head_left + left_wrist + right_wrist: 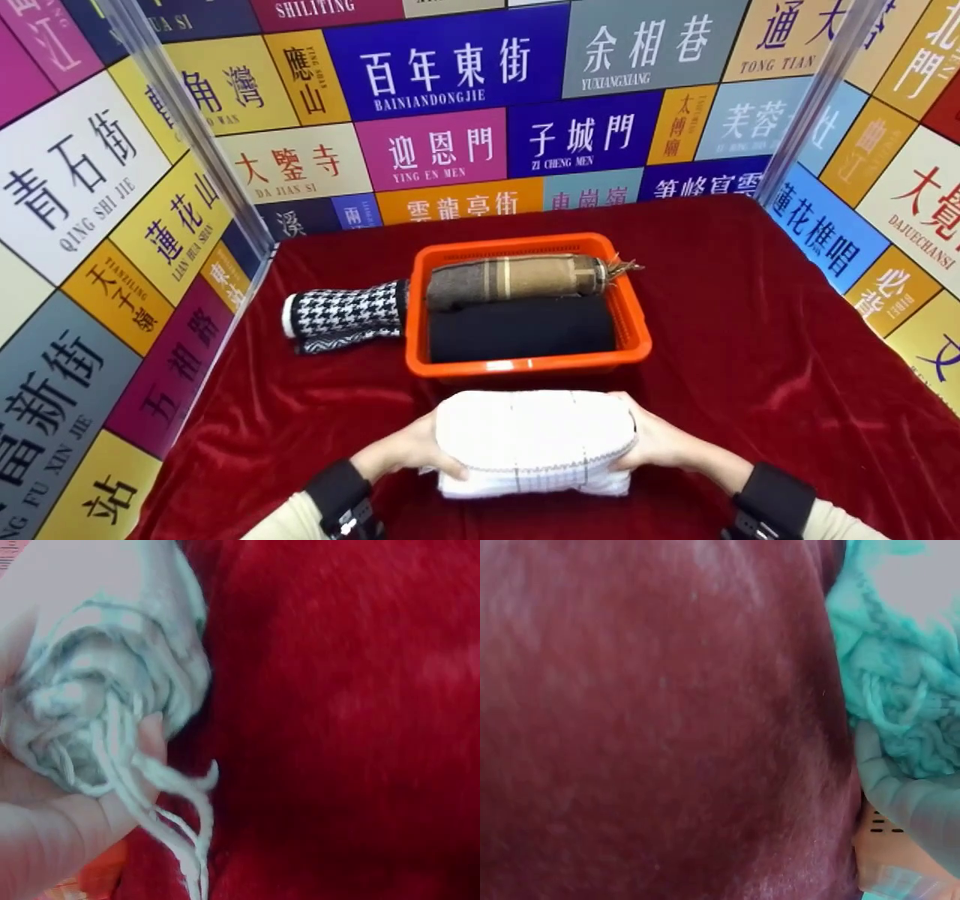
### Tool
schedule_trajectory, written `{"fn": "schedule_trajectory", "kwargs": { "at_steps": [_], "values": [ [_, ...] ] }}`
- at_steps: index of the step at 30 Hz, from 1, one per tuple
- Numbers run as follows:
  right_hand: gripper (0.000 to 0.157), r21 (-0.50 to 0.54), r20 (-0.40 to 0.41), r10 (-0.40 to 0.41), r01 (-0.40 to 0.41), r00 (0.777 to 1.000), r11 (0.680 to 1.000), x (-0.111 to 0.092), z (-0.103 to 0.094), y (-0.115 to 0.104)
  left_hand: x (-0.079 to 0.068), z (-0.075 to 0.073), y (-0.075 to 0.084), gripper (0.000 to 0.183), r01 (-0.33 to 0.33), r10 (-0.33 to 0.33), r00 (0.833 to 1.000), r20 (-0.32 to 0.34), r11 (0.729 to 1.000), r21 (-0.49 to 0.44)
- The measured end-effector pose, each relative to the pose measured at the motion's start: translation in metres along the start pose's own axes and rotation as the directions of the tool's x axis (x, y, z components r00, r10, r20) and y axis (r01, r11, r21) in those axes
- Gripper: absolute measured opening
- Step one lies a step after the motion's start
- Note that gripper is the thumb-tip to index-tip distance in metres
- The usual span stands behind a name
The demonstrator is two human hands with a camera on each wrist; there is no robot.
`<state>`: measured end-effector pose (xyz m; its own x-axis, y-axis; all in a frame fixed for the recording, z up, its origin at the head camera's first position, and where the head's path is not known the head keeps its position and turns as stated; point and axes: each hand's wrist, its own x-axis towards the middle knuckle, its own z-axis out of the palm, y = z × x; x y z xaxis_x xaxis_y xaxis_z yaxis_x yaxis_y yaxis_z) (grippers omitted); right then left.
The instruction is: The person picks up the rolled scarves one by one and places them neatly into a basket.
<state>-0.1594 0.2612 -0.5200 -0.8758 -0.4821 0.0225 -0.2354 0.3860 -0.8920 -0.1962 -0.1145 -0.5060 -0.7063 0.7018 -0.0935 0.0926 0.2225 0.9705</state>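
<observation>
Between my two hands is a rolled white scarf (536, 439) with thin stripes, in front of the orange basket. My left hand (416, 452) grips its left end, thumb on the near side. In the left wrist view, loose fringe strands (169, 817) hang from the coiled end past the fingers. My right hand (660, 441) grips the other end; the right wrist view shows its fingers (900, 791) against the bunched fringe. Inside the orange basket (529, 367) lie a brown-and-grey rolled scarf (517, 277) and a black roll (521, 330).
A black-and-white houndstooth roll (349, 313) lies left of the basket, touching or close to its side. Dark red velvet (750, 360) covers the table. Printed sign panels (450, 67) stand behind and at both sides, with clear posts at the back corners.
</observation>
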Motion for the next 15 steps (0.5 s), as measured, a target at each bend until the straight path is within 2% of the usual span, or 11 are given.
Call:
{"fn": "schedule_trajectory", "kwargs": {
  "at_steps": [2,6,12,15],
  "values": [
    [0.086,0.02,-0.011,-0.023,0.023,1.0,1.0,-0.003,0.001,-0.002,-0.003,0.002,0.002,0.091,-0.046,0.046,0.999,-0.01,0.999,-0.003],
    [0.085,0.049,-0.035,-0.098,0.1,0.995,0.994,-0.007,0.0,-0.01,-0.01,0.004,0.012,0.092,-0.09,0.091,0.995,-0.046,0.995,0.033],
    [0.084,0.041,-0.082,-0.159,0.163,0.984,0.986,-0.007,-0.01,-0.032,-0.014,-0.003,0.036,0.102,-0.168,0.177,0.981,-0.078,0.979,0.118],
    [0.086,0.025,-0.115,-0.187,0.191,0.976,0.981,-0.005,-0.018,-0.045,-0.014,-0.008,0.051,0.103,-0.202,0.213,0.974,-0.083,0.971,0.124]
  ]
}}
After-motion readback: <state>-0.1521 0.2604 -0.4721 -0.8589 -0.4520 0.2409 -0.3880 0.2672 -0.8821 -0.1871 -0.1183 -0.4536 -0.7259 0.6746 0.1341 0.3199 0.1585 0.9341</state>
